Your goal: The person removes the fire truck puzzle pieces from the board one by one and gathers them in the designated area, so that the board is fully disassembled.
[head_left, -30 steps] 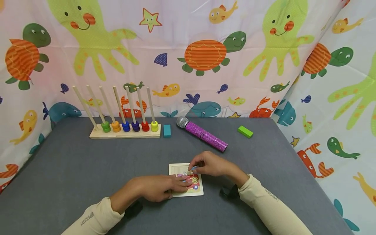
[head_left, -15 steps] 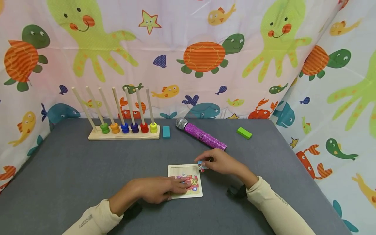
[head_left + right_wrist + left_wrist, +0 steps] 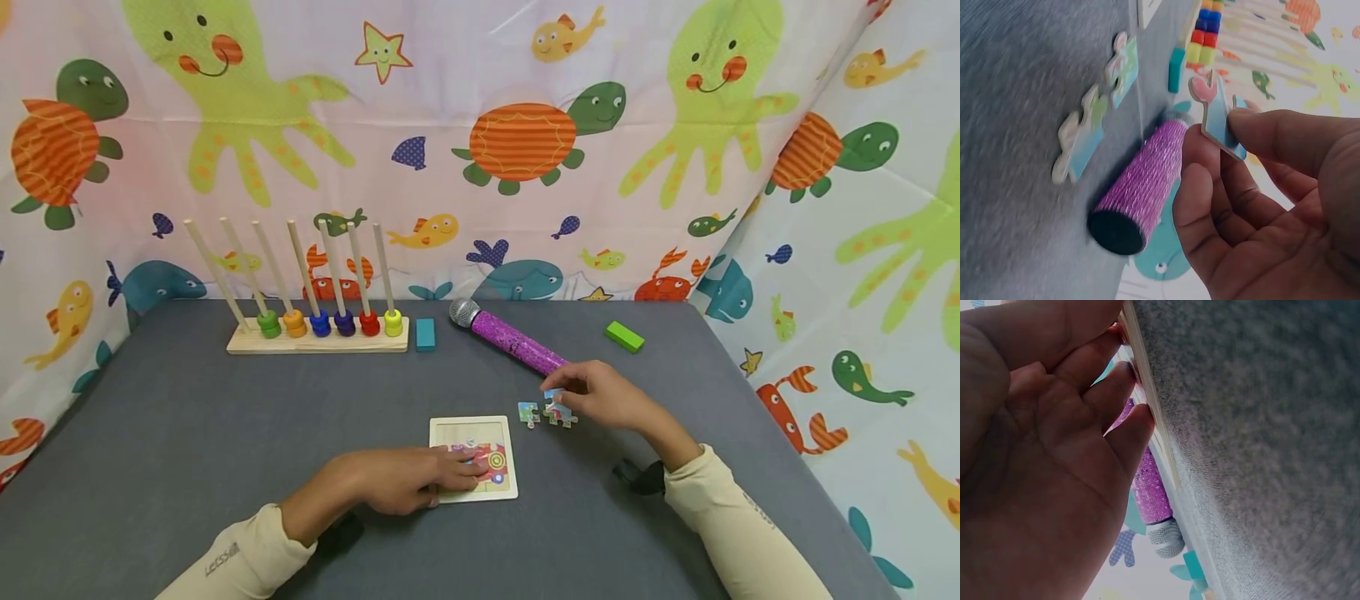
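The left hand [image 3: 405, 481] lies flat with extended fingers on the wooden puzzle board [image 3: 512, 487], over its coloured picture; in the left wrist view the fingers [image 3: 1129, 434] rest against the board's edge. Right of the board, the right hand [image 3: 607, 397] pinches a light-blue puzzle piece [image 3: 553, 395] between thumb and fingers. The right wrist view shows this piece [image 3: 1217, 119] raised off the table, with a pink part on it. Two other pieces lie on the cloth, one [image 3: 1124, 69] nearer the board and one [image 3: 1082, 140] beside it.
A purple glitter microphone [image 3: 517, 340] lies just behind the right hand. Farther back stand a wooden peg rack [image 3: 318, 347] with coloured beads, a teal block [image 3: 425, 335] and a green block [image 3: 625, 337]. A patterned curtain hangs behind the grey table.
The right hand has moved from the board's upper part to the right and back, carrying a piece. Loose pieces now show beside the board. The left hand has stayed in place.
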`<state>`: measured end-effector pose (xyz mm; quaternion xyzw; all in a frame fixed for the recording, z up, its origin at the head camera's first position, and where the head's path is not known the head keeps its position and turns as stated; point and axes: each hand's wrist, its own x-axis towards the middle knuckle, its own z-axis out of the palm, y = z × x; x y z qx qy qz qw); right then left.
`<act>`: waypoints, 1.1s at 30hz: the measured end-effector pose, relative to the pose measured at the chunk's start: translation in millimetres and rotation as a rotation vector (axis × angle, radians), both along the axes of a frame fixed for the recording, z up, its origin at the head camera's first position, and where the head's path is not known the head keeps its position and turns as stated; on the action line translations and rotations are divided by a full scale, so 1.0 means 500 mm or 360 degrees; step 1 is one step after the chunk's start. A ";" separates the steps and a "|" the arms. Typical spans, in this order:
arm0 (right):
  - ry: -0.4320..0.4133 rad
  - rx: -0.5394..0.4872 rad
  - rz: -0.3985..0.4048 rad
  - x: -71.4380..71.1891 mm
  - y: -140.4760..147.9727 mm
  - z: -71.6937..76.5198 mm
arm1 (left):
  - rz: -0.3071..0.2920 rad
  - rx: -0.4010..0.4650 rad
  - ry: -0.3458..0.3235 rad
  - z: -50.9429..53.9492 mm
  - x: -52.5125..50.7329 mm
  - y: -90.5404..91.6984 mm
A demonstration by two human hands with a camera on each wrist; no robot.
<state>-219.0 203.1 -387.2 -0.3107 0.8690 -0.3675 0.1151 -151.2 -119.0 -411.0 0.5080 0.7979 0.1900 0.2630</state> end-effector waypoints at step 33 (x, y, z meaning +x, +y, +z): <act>-0.0118 0.0113 -0.0049 -0.014 0.085 -0.037 | 0.0027 0.0016 -0.0069 -0.004 -0.001 -0.004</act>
